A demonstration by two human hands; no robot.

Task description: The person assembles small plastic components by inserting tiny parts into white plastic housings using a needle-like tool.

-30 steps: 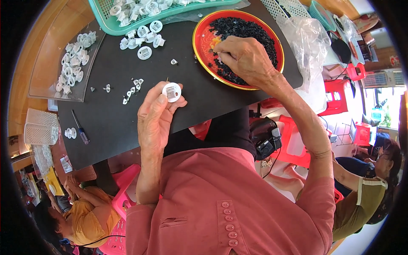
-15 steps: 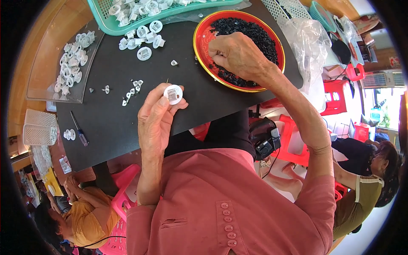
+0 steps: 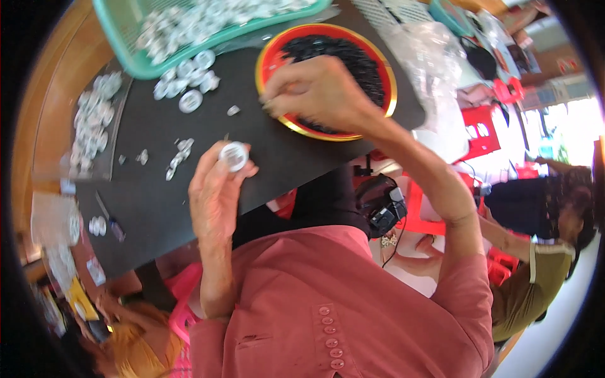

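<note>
My left hand (image 3: 213, 195) is closed round a round white plastic piece (image 3: 234, 157), its disc face turned up between thumb and fingers. A thin pin-like tip shows just above those fingers. My right hand (image 3: 324, 91) is pinched at the left rim of a round red tray (image 3: 272, 63) with a gold edge. Whatever lies between its fingertips is hidden by blur. Small black pieces (image 3: 362, 69) are heaped in the tray, partly under my right hand. One small clear-white part (image 3: 234, 110) lies on the dark table (image 3: 157, 208) between the tray and my left hand.
A green basket (image 3: 120, 47) full of white pieces stands at the far side, with loose white pieces (image 3: 190, 101) before it. A clear bin (image 3: 120, 135) of white pieces and a screwdriver (image 3: 115, 228) lie left. Plastic bags (image 3: 428, 57) lie right. People sit on both sides.
My right hand has moved left from over the black pieces to the tray's rim, still pinched. My left hand keeps the white piece. The whole view has shifted and is blurred.
</note>
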